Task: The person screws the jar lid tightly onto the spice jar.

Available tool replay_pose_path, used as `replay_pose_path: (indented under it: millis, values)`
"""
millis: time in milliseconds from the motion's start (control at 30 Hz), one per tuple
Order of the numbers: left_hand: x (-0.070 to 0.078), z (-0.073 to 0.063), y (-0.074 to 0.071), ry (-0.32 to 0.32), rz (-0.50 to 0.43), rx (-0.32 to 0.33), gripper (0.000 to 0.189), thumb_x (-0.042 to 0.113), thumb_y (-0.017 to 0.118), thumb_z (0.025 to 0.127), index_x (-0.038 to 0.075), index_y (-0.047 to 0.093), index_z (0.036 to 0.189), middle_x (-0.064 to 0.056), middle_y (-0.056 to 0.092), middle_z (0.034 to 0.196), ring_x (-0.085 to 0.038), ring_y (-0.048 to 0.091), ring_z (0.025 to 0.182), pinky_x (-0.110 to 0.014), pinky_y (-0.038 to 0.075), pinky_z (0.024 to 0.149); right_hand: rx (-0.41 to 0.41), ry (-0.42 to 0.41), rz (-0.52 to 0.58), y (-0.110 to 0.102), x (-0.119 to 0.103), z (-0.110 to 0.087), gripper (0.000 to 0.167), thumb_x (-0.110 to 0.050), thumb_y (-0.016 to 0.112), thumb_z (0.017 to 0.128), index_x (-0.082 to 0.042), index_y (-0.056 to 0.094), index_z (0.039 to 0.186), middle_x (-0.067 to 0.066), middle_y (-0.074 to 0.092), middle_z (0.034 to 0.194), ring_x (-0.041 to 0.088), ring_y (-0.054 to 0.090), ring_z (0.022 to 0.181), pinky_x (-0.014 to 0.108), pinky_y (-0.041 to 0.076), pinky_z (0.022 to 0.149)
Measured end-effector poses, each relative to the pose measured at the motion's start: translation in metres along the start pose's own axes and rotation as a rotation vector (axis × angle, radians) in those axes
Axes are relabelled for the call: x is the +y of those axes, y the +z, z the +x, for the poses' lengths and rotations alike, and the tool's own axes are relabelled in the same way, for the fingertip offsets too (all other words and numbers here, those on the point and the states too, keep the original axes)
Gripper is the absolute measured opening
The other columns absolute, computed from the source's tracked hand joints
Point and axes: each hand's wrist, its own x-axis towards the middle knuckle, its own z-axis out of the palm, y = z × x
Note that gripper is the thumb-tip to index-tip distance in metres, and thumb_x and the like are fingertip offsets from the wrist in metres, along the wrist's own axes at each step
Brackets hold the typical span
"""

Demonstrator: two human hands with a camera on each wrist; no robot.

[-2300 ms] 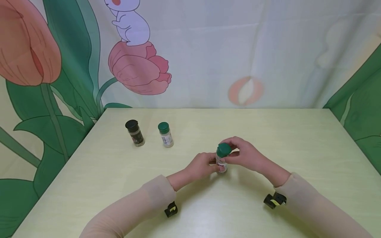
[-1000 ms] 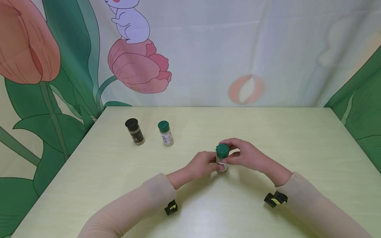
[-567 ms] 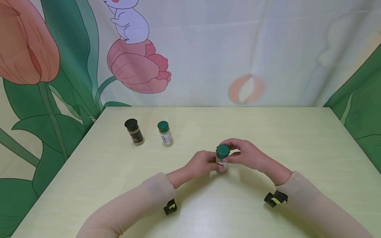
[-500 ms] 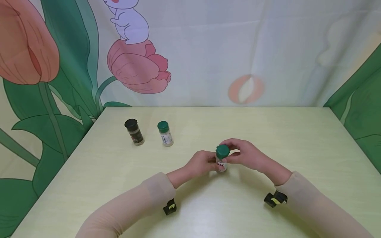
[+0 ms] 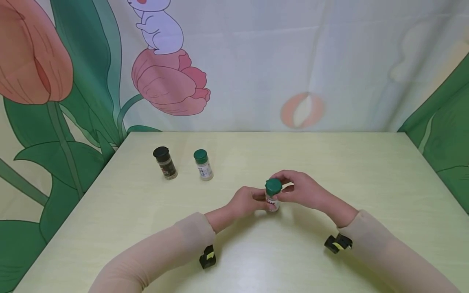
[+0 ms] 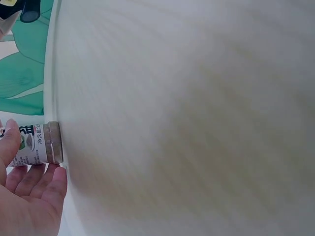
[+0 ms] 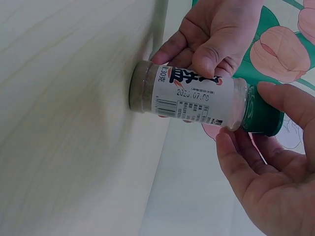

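A clear spice jar with a green cap, a white label and greyish powder in its base is upright at the middle of the table. My left hand holds its body, the thumb across the label and the fingers behind. My right hand pinches the cap between thumb and fingers, as the right wrist view shows. In the left wrist view the jar's lower part shows beside my left fingers. Its base is at the tabletop; whether it touches I cannot tell.
A black-capped spice jar and a second green-capped jar stand apart at the back left of the pale table. Behind the table's far edge hangs a printed curtain. A small black device is at the right cuff.
The cap leaned slightly rightward in the earliest frame and now sits more level. Both hands keep their hold on the jar with barely any shift. The other two jars have stayed put.
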Motion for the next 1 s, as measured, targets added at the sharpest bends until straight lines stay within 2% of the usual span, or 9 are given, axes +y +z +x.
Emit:
replay_pose_path:
  millis: [233, 433, 667, 1000]
  values:
    - [0.001, -0.002, 0.001, 0.010, -0.034, -0.006, 0.038, 0.020, 0.078, 0.091, 0.011, 0.073, 0.127, -0.008, 0.076, 0.121, -0.021, 0.066, 0.127, -0.029, 0.052, 0.102, -0.005, -0.015, -0.005, -0.002, -0.001, 0.001, 0.041, -0.004, 0.074, 0.091, 0.005, 0.062, 0.129, 0.021, 0.068, 0.121, 0.034, 0.065, 0.117, 0.034, 0.061, 0.096]
    - [0.001, -0.001, 0.000, 0.011, -0.022, -0.004, 0.038, 0.020, 0.079, 0.091, 0.010, 0.073, 0.127, -0.008, 0.076, 0.122, -0.022, 0.065, 0.129, -0.028, 0.052, 0.101, -0.038, -0.023, 0.043, -0.003, 0.005, -0.001, 0.054, -0.004, 0.073, 0.092, 0.007, 0.053, 0.141, 0.024, 0.065, 0.131, 0.040, 0.060, 0.126, 0.037, 0.059, 0.101]
    - [0.002, -0.001, 0.001, 0.011, -0.023, -0.016, 0.039, 0.019, 0.078, 0.092, 0.009, 0.072, 0.129, -0.010, 0.075, 0.124, -0.023, 0.065, 0.130, -0.031, 0.053, 0.103, -0.029, -0.046, 0.068, -0.003, 0.011, -0.001, 0.043, -0.004, 0.071, 0.094, 0.004, 0.060, 0.135, 0.022, 0.067, 0.129, 0.038, 0.061, 0.127, 0.038, 0.057, 0.105]
    - [0.002, -0.001, 0.001, 0.019, 0.020, -0.017, 0.040, 0.020, 0.078, 0.092, 0.009, 0.072, 0.129, -0.009, 0.075, 0.123, -0.023, 0.066, 0.127, -0.030, 0.052, 0.101, -0.021, -0.031, 0.030, -0.004, 0.008, -0.002, 0.042, -0.007, 0.071, 0.095, 0.004, 0.062, 0.134, 0.022, 0.069, 0.129, 0.038, 0.063, 0.127, 0.035, 0.058, 0.103]
